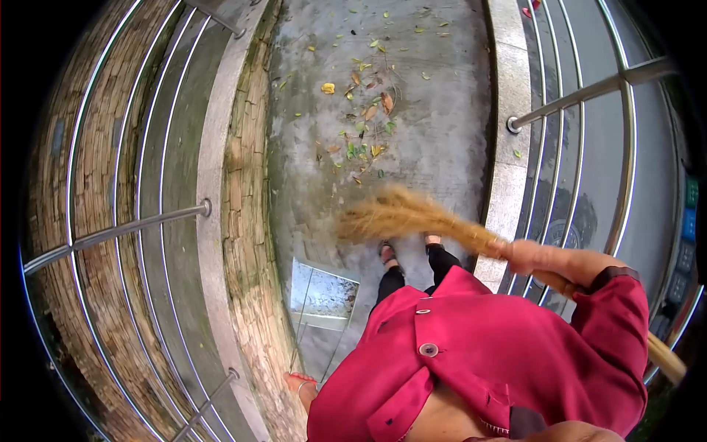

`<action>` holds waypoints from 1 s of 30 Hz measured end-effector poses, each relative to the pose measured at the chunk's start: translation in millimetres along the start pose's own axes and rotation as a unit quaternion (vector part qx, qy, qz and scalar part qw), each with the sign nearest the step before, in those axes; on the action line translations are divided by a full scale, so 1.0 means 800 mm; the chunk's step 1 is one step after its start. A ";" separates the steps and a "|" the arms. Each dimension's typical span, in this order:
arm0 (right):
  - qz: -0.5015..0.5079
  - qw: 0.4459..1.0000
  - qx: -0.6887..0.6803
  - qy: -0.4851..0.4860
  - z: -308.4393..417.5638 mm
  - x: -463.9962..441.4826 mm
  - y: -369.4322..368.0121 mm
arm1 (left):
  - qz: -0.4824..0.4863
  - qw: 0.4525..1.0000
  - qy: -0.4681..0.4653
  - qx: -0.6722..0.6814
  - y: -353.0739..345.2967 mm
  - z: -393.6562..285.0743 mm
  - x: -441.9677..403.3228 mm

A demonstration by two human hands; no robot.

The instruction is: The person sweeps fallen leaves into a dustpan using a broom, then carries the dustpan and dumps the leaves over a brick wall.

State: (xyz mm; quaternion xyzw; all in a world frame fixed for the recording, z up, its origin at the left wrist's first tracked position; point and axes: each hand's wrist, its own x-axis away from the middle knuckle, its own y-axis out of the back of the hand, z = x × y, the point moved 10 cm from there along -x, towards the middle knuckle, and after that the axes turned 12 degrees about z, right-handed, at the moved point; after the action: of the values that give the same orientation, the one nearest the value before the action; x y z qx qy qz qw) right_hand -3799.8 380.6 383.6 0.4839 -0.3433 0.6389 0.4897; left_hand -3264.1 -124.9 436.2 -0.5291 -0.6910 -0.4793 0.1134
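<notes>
A concrete walkway (442,132) runs between pale stone curbs (513,184), with layered stone facing (249,147) along its left edge. Shiny metal railings (169,216) stand on both curbs; grey pavement (652,162) lies beyond the right one in daylight.

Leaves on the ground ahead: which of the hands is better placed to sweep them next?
Probably the right: the right hand grips the broom, which extends across in front of the feet, just short of the leaves. The left hand is low, behind what looks like a dustpan.

Crimson jacket (530,324) w/ lg round btn (428,350), dk cuff (617,275), blk trousers (443,263)
</notes>
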 end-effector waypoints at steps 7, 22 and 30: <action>-0.330 0.943 0.017 0.042 -0.071 0.009 0.297 | -0.078 0.993 0.062 0.060 0.064 0.083 0.039; -0.124 0.968 0.042 0.214 0.135 0.065 0.207 | -0.121 0.967 0.162 0.154 0.063 0.196 0.066; -0.152 0.962 0.195 0.115 0.182 -0.049 0.316 | -0.096 0.964 0.172 0.179 -0.020 0.147 0.020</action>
State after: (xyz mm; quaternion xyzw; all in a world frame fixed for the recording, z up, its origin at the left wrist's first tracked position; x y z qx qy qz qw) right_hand -3998.9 164.3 398.3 0.5395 -0.0758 0.6632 0.5132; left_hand -3243.2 -22.5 377.6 -0.3413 -0.7829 -0.4401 0.2772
